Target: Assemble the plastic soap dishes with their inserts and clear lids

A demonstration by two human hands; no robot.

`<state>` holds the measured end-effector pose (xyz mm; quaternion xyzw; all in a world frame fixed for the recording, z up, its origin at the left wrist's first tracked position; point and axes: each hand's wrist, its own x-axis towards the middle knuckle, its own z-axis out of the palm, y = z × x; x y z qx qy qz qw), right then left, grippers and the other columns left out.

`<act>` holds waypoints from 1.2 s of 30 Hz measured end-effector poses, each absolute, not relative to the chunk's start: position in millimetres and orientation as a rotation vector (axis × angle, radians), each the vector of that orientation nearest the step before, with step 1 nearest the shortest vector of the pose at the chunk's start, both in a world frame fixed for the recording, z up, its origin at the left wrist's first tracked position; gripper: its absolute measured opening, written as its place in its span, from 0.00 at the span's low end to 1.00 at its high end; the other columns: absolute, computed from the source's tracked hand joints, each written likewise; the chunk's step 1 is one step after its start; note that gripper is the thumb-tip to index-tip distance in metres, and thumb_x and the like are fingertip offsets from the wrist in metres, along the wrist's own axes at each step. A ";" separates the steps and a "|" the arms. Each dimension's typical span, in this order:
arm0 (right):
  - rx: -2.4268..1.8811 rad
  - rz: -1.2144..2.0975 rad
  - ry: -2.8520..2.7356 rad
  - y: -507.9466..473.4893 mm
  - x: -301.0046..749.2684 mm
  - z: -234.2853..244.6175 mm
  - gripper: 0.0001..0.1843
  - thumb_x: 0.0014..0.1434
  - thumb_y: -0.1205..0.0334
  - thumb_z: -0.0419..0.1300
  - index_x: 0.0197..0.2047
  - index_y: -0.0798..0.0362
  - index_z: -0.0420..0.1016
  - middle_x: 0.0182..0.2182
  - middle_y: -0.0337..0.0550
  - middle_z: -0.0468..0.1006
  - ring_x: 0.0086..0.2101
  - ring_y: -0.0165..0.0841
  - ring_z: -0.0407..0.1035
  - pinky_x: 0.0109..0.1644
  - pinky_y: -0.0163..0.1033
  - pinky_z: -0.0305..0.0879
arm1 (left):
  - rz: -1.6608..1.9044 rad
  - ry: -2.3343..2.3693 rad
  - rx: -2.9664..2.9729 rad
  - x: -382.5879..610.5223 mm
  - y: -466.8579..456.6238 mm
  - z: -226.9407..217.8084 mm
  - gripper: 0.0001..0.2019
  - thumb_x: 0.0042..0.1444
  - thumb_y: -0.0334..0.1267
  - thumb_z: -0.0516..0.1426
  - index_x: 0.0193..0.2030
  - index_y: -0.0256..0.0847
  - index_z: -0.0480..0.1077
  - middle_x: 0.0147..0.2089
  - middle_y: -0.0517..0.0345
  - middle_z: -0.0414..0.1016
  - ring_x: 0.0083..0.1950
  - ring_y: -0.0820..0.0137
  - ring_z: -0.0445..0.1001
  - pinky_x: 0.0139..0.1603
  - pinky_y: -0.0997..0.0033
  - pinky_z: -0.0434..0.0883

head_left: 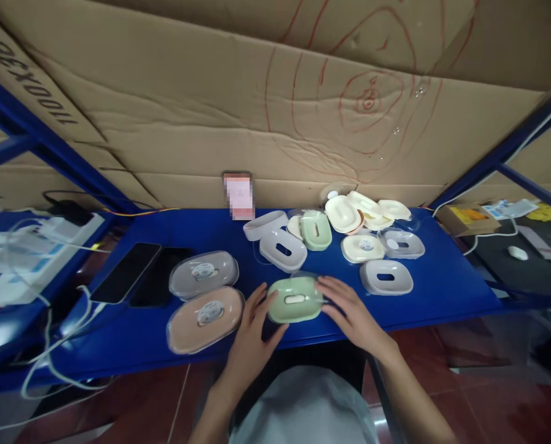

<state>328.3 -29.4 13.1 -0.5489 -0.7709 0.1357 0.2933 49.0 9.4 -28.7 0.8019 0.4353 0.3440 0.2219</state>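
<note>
Between my two hands is a pale green soap dish (303,312) with an oval slot in its middle, at the front edge of the blue table. My left hand (256,324) grips its left end, fingers above and thumb low at the near side. The fingers of my right hand (349,311) hold the right end. Left of my left hand lie a peach soap dish (187,327) and a grey one (224,268), both with a round label and see-through cover. Just beyond the green dish sits a pale lilac slotted dish (273,250).
Farther back are another green dish (323,237), stacked cream dishes (344,213) and a labelled cream dish (349,250). A lilac dish (372,277) stands at right. Dark phones (127,271) and white cables (48,357) occupy the left. Cardboard (187,123) walls the back.
</note>
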 end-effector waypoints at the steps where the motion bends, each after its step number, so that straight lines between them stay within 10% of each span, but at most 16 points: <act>1: -1.434 0.352 -2.130 -30.9 321.2 15.8 0.27 0.76 0.59 0.57 0.75 0.41 0.65 0.71 0.46 0.71 0.71 0.42 0.62 0.72 0.56 0.68 | 0.930 1.211 2.203 49.2 10.0 -28.6 0.33 0.68 0.39 0.62 0.76 0.54 0.57 0.77 0.43 0.60 0.75 0.51 0.68 0.70 0.46 0.73; 18: -1.214 0.137 -2.562 -22.4 304.7 -0.1 0.36 0.72 0.77 0.54 0.78 0.42 0.58 0.76 0.43 0.61 0.76 0.41 0.51 0.79 0.69 0.44 | 0.825 1.256 2.220 48.4 14.7 -35.7 0.35 0.70 0.45 0.61 0.79 0.53 0.52 0.76 0.42 0.64 0.75 0.50 0.67 0.70 0.43 0.74; 36: -1.153 0.060 -2.550 1.6 324.6 -0.3 0.30 0.71 0.58 0.65 0.73 0.47 0.68 0.68 0.50 0.73 0.71 0.41 0.62 0.78 0.58 0.55 | 0.831 1.257 2.190 59.1 17.4 -29.5 0.37 0.68 0.52 0.62 0.79 0.56 0.52 0.75 0.45 0.65 0.75 0.51 0.68 0.71 0.44 0.72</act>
